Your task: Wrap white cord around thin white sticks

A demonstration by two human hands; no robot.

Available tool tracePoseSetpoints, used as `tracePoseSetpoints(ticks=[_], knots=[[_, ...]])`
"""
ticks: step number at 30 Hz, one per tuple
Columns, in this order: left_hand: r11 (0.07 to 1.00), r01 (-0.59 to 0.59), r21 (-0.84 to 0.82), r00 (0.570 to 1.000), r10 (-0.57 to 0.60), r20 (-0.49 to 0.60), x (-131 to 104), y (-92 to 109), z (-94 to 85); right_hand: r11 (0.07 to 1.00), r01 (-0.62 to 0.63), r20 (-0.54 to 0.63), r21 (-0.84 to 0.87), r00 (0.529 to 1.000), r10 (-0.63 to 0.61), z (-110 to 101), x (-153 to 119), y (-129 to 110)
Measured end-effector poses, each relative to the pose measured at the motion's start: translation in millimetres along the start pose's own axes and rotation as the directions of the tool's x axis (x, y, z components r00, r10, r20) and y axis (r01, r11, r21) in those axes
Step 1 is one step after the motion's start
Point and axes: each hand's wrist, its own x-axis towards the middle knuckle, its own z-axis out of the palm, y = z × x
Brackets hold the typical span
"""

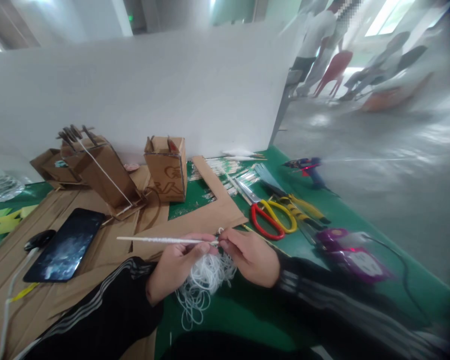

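Observation:
Between my hands a thin wooden stick [124,238] lies level, with white string wound along much of its length. My left hand [178,260] is closed around the stick, thumb on top. At the stick's right end my right hand [249,254] pinches with its fingertips; a small loop of string stands up beside them. Whether those fingers hold the stick, the string or both is hard to make out. Below both hands hangs a loose tangle of white string [206,280], in front of the green table [240,320].
Red-and-yellow scissors [268,220], yellow-black pliers [307,207], a purple packet [356,255] and a glue gun [307,167] lie on the right. Cardboard boxes [167,175] stand behind; a phone [65,245] rests at left on cardboard. A white partition [135,95] closes the back.

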Motion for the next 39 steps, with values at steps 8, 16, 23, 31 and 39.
tracePoseSetpoints(ticks=[8,16,23,31,39], knots=[[1.000,-0.001,-0.025,1.000,0.001,0.006,1.8,-0.8,-0.5,1.000,-0.003,0.009,0.001,1.000,0.003,0.0,-0.1,-1.1],[1.000,-0.001,0.000,1.000,0.001,-0.012,0.6,1.0,-0.6,1.000,-0.015,-0.007,0.007,1.000,0.015,-1.1,0.1,-1.9],[1.000,0.004,-0.029,1.000,-0.004,-0.001,0.3,1.8,0.4,1.000,0.000,0.013,-0.001,1.000,0.000,-0.7,-0.1,-1.5],[1.000,0.011,-0.019,1.000,-0.011,0.014,-0.8,3.4,1.3,1.000,0.011,0.027,-0.004,1.000,-0.011,-1.3,-0.4,-1.6],[1.000,0.010,0.005,1.000,-0.011,0.012,-0.6,4.1,1.0,1.000,0.012,0.019,-0.010,1.000,-0.012,-0.1,-0.8,-1.2]])
